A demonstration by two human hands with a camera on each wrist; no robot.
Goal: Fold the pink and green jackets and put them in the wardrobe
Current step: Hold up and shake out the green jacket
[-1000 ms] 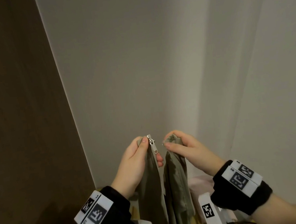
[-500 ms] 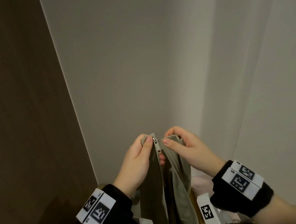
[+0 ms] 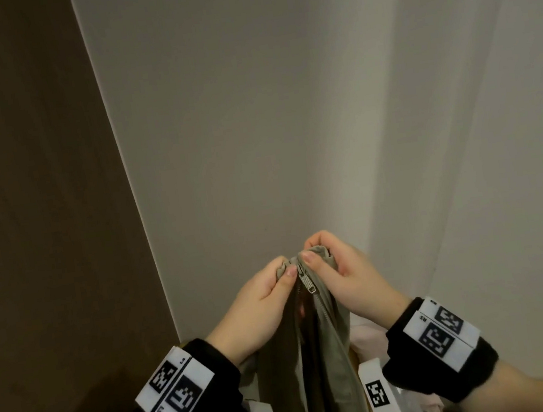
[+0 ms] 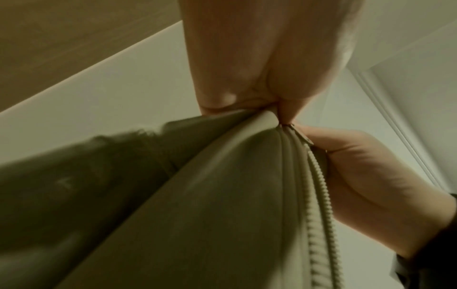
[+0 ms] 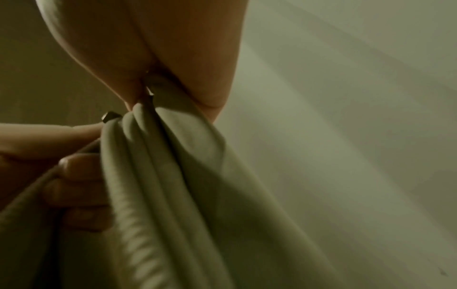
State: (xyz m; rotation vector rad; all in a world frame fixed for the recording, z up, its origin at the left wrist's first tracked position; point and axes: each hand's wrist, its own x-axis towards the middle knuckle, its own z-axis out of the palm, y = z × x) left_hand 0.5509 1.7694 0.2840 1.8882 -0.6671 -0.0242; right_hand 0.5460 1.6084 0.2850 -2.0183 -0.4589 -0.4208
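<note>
The green jacket [image 3: 320, 355] hangs upright, its 2 zipper edges brought together at the top.

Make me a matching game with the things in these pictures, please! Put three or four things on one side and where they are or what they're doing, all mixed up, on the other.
Things:
1. left hand
2. right hand
3. green jacket
4. zipper pull

Places or states:
A. hangs down from both hands
B. dangles between the two thumbs
C. pinches the jacket's top edge left of the zipper
D. pinches the jacket's top edge right of the zipper

Pairs: 1-C, 2-D, 3-A, 4-B
</note>
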